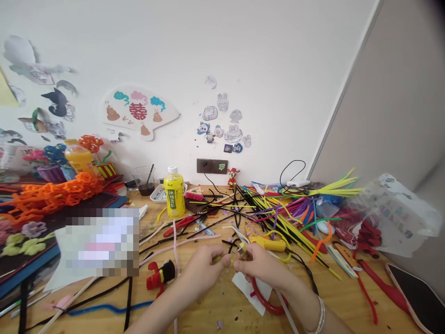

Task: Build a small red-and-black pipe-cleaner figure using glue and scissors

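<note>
My left hand (pixel 208 262) is closed in a pinch, with a bit of yellow pipe cleaner (pixel 219 259) showing at its fingertips. Just across from it, my right hand (pixel 255 262) is closed around a small olive-yellow piece (pixel 242 250) whose kind I cannot make out. The fingertips of both hands nearly meet above the table. Below my right wrist shows a red loop handle (pixel 269 304), partly hidden by the arm, beside white paper (pixel 248 290). A yellow glue gun (pixel 267 243) lies behind the right hand. Left of my left forearm lies a small red and black pipe-cleaner figure (pixel 162 276).
Many coloured pipe cleaners (pixel 295 227) spread over the back right. A yellow drink bottle (pixel 174 192) and a plastic cup (pixel 144 181) stand behind. Orange pipe-cleaner work (pixel 52 199) fills the left. A phone (pixel 417 297) and a plastic bag (pixel 399 213) lie at right.
</note>
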Demonstrator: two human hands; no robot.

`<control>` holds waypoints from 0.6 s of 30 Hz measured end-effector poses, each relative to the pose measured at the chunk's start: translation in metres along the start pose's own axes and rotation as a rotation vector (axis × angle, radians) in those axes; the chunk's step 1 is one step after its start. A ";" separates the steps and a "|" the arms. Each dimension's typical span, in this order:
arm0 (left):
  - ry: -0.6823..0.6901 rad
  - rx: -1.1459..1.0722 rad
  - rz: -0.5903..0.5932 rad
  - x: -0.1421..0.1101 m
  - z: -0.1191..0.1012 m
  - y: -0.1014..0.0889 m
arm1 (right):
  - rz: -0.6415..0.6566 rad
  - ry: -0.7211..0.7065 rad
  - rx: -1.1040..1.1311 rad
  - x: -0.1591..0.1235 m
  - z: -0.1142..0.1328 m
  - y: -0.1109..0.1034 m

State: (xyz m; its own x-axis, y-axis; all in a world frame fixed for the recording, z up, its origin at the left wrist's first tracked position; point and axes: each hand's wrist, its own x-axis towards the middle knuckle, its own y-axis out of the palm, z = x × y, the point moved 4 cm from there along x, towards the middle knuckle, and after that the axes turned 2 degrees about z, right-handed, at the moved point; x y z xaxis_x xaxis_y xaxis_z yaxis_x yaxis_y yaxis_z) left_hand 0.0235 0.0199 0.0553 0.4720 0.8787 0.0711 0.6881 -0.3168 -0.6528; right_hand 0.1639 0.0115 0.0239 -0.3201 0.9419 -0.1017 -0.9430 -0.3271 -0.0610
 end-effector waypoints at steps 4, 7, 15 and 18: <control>-0.024 -0.112 -0.032 0.003 0.004 -0.005 | 0.130 -0.045 0.113 0.000 0.002 0.005; -0.026 -0.162 -0.068 0.006 0.009 -0.011 | 0.193 -0.107 0.252 0.003 0.001 0.005; -0.024 -0.130 -0.020 0.003 0.004 -0.009 | 0.191 -0.095 0.257 0.007 -0.002 0.003; -0.028 -0.101 0.006 0.002 0.001 -0.008 | 0.181 -0.077 0.226 0.005 0.000 0.003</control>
State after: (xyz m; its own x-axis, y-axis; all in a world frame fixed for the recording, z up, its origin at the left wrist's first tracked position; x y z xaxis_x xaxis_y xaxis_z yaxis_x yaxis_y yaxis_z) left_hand 0.0181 0.0245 0.0599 0.4615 0.8860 0.0453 0.7382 -0.3552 -0.5736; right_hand 0.1596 0.0150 0.0234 -0.4830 0.8755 -0.0148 -0.8633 -0.4734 0.1749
